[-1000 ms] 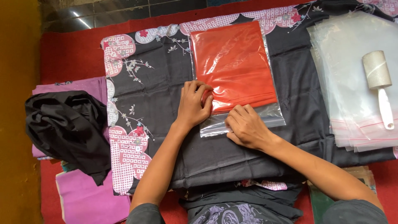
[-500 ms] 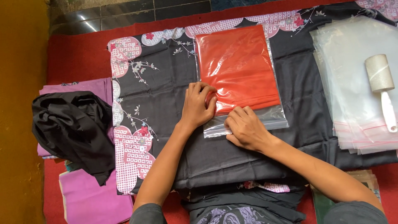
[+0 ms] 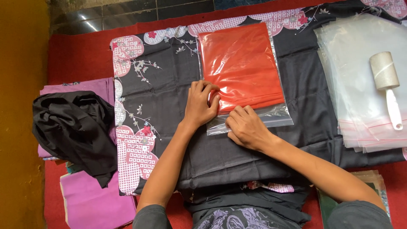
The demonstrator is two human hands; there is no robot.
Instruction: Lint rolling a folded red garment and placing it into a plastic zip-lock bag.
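The bag [image 3: 243, 76] of red cloth lies on the dark cloth [image 3: 169, 106], long axis running away from the person. Both hands press its near, open end: left hand [image 3: 201, 104] at the left corner, fingers curled on the plastic; right hand [image 3: 248, 129] flat on the flap.

Red floor mat [image 3: 80, 59] carries dark floral-bordered cloth [image 3: 169, 101], purple cloth [image 3: 93, 203], clear bag stack [image 3: 360, 85].

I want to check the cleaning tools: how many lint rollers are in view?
1. The lint roller lies on the stack of clear plastic bags, right of the right hand. Others may be hidden.
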